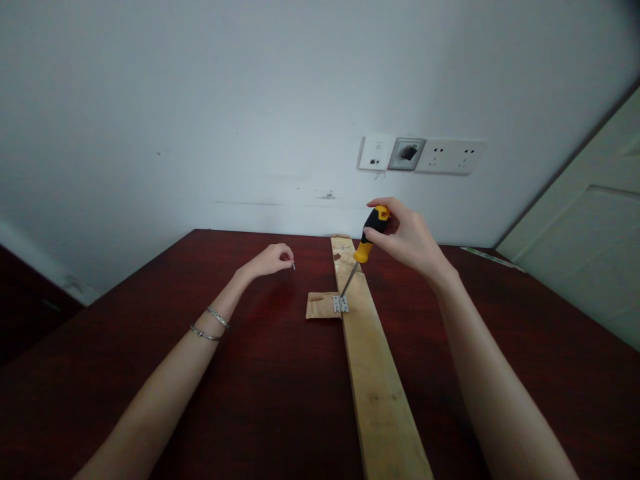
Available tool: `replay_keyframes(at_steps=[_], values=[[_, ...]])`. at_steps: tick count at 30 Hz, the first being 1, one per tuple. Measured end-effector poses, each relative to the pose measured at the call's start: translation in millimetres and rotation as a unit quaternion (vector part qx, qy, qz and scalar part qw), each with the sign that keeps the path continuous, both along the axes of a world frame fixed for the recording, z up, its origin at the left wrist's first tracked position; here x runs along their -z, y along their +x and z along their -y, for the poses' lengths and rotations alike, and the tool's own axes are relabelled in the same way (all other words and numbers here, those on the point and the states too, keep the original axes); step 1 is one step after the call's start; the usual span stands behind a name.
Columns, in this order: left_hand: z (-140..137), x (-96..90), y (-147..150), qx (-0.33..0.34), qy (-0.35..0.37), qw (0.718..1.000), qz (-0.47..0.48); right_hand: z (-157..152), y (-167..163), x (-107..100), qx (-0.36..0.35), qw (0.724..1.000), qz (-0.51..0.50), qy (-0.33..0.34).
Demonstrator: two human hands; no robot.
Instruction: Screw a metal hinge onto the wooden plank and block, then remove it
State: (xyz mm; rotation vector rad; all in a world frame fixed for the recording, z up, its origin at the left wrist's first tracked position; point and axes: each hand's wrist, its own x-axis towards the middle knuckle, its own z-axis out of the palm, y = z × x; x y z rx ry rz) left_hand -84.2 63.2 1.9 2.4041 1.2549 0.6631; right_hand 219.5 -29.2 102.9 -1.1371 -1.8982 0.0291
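My right hand [403,233] grips a yellow and black screwdriver [374,227], held at a slant with its tip down at a small metal hinge [341,304]. The hinge lies across the seam between a long wooden plank [377,373] and a small wooden block [320,307] on the plank's left side. Off to the left, my left hand [273,260] pinches a small, thin metal piece that looks like a screw [293,265]. That hand is above the table, apart from the wood.
The dark red table [260,400] meets a white wall [250,120] at its far edge. Wall sockets [453,157] and a switch panel [375,153] sit above it. A flat strip [493,258] lies at the back right, near a pale door [590,220].
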Motion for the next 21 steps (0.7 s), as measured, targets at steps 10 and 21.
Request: replay_keyframes(at_steps=[10, 21], values=[[-22.8, 8.6, -89.5, -0.147, -0.110, 0.983, 0.005, 5.3, 12.6, -6.7, 0.022, 1.000, -0.005, 0.007], [-27.6, 20.7, -95.5, -0.144, -0.182, 0.972, -0.031, 9.0, 12.6, -10.1, 0.035, 0.999, -0.009, 0.000]])
